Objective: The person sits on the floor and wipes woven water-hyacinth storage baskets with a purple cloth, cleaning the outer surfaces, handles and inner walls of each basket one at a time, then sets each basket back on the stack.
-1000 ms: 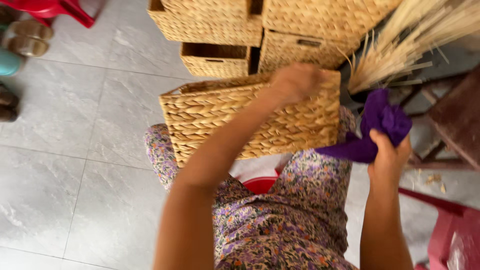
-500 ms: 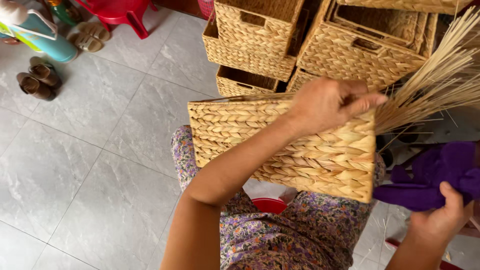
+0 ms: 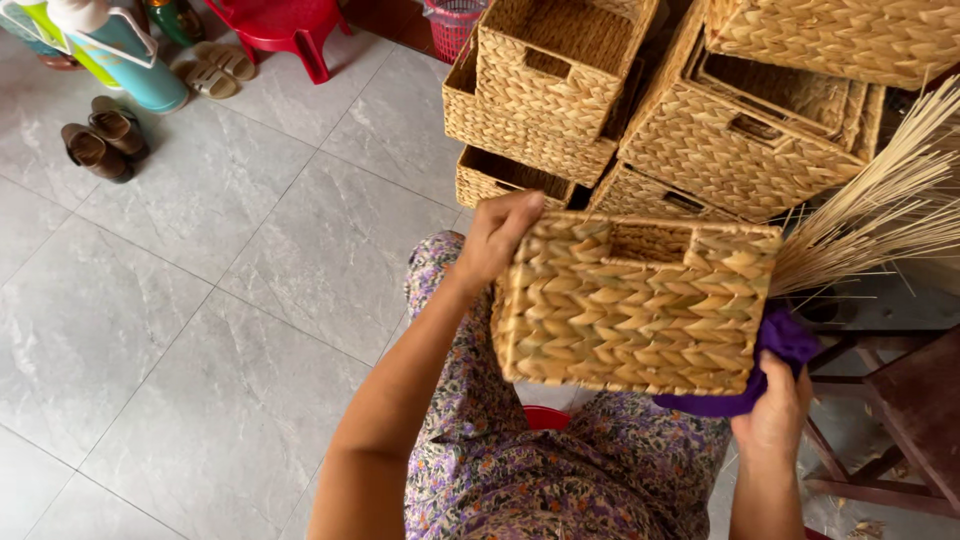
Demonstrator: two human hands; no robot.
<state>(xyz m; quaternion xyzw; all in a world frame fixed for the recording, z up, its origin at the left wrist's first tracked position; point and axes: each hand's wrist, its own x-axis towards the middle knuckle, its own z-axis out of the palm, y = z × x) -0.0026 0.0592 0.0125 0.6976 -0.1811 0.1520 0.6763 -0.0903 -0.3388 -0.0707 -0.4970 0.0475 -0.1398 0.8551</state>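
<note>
Head view: left hand [image 3: 497, 240] closed on the woven basket [image 3: 632, 305] at its corner; right hand [image 3: 775, 415] clutches soft purple cloth [image 3: 783, 340]. Basket judged light, stiff; rim grips best.

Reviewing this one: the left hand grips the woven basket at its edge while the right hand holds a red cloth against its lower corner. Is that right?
Not quite: the cloth is purple, not red, as the head view shows. The rest stands: the left hand grips the woven basket at its edge, and the right hand holds the cloth against its lower corner.

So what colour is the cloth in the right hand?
Purple cloth, gripped by the right hand; head view.
</note>
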